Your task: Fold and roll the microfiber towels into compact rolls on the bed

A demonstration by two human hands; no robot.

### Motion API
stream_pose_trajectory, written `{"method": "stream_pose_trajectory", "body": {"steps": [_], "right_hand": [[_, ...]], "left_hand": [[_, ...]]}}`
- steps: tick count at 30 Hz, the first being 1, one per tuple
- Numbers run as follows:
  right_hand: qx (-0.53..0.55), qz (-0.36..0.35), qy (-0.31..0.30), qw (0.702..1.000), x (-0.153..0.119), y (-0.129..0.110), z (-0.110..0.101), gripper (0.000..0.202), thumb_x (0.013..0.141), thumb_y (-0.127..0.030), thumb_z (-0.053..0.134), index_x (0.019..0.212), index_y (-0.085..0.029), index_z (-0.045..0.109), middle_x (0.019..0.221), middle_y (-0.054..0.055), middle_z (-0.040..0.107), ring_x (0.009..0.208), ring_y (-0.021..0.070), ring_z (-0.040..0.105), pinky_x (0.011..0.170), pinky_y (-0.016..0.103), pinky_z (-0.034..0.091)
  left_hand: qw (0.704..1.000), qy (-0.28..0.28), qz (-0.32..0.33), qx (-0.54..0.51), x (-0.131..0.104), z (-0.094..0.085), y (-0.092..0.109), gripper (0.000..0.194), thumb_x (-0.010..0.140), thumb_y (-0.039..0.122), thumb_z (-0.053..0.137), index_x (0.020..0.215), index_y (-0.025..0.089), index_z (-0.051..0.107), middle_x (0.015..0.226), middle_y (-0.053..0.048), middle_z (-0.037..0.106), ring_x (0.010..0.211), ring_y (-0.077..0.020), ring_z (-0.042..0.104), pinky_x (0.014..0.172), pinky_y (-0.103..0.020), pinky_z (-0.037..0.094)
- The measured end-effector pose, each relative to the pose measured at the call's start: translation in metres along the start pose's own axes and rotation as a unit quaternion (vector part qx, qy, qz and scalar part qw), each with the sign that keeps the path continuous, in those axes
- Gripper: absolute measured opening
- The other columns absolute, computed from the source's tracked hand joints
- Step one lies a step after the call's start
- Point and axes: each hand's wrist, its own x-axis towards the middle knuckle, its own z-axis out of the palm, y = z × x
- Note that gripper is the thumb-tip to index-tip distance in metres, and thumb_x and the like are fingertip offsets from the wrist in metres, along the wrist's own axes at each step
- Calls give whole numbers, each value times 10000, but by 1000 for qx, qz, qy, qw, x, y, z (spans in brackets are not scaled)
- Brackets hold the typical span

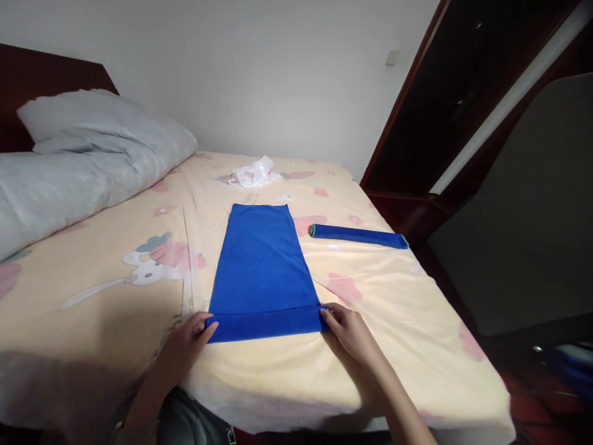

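Note:
A blue cloth lies flat on the bed, its near end folded over into a straight band. At the left end of that band my left hand pinches the folded corner between thumb and fingers. My right hand grips the band's opposite corner the same way. To the right of the flat cloth rests a rolled blue cloth with green edging at its ends, touched by neither hand.
The bed has a cream sheet with strawberry and rabbit prints. A crumpled white plastic bag sits near the wall. A grey quilt is heaped at the left, by the dark headboard. Dark wooden furniture stands at the right.

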Motion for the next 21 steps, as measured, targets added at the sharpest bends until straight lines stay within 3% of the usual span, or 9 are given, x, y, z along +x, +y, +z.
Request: {"method": "stream_pose_trajectory", "body": {"steps": [3, 8, 10, 13, 15, 17, 19, 21], "right_hand": [[-47, 28, 43, 998, 4, 1, 6, 345, 941, -449, 465, 1153, -246, 647, 948, 59, 747, 869, 255, 693, 713, 297, 467], [-175, 38, 41, 983, 1, -5, 6, 278, 935, -388, 486, 1147, -275, 625, 973, 65, 737, 851, 280, 692, 679, 324, 454], [-217, 11, 70, 974, -2, -9, 3, 261, 943, -355, 469, 1120, -256, 632, 1018, 85, 709, 882, 286, 674, 692, 342, 460], [-214, -107, 86, 967, -8, -16, -7, 238, 941, -299, 462, 1071, -233, 650, 1087, 103, 645, 1008, 275, 614, 819, 364, 476], [-181, -181, 37, 966, -11, -20, -13, 209, 918, -285, 512, 1063, -251, 659, 1145, 89, 617, 1098, 263, 569, 924, 372, 461], [-162, -219, -24, 962, -13, -21, -16, 240, 871, -269, 585, 1097, -276, 663, 1219, 71, 598, 1165, 260, 537, 981, 382, 445], [-163, -230, -54, 958, -11, -19, -14, 315, 822, -227, 617, 1130, -272, 666, 1258, 72, 598, 1190, 269, 532, 995, 399, 445], [-167, -225, -45, 959, -7, -14, -9, 355, 801, -177, 593, 1139, -252, 670, 1240, 80, 626, 1175, 271, 555, 994, 411, 448]], "left_hand": [[999, 50, -15, 10, 2, 10, 7, 337, 846, 522, 508, 999, 241, 613, 630, 49, 554, 598, -154, 591, 606, -248, 441], [994, 77, -8, 72, 2, 15, 4, 300, 866, 464, 520, 1073, 255, 582, 649, 42, 584, 617, -167, 610, 592, -251, 420], [990, 106, 27, 93, 2, 12, 2, 285, 877, 445, 530, 1071, 244, 590, 699, 16, 609, 685, -183, 620, 646, -270, 453], [972, 156, 152, 87, -2, 3, 4, 214, 898, 384, 544, 1004, 219, 632, 885, -56, 661, 917, -219, 624, 885, -346, 478], [960, 137, 235, 68, -5, -2, 9, 166, 889, 337, 573, 973, 222, 657, 1012, -75, 666, 1043, -227, 601, 993, -373, 445], [955, 69, 280, 65, -7, -4, 12, 172, 862, 288, 595, 1009, 243, 673, 1109, -65, 658, 1105, -224, 589, 1012, -365, 447], [955, 3, 288, 75, -7, -4, 12, 263, 834, 239, 585, 1080, 267, 673, 1183, -49, 646, 1140, -224, 585, 1015, -360, 456], [960, -21, 268, 81, -5, -2, 9, 339, 816, 198, 551, 1126, 273, 667, 1215, -41, 645, 1154, -221, 589, 1025, -359, 458]]}}
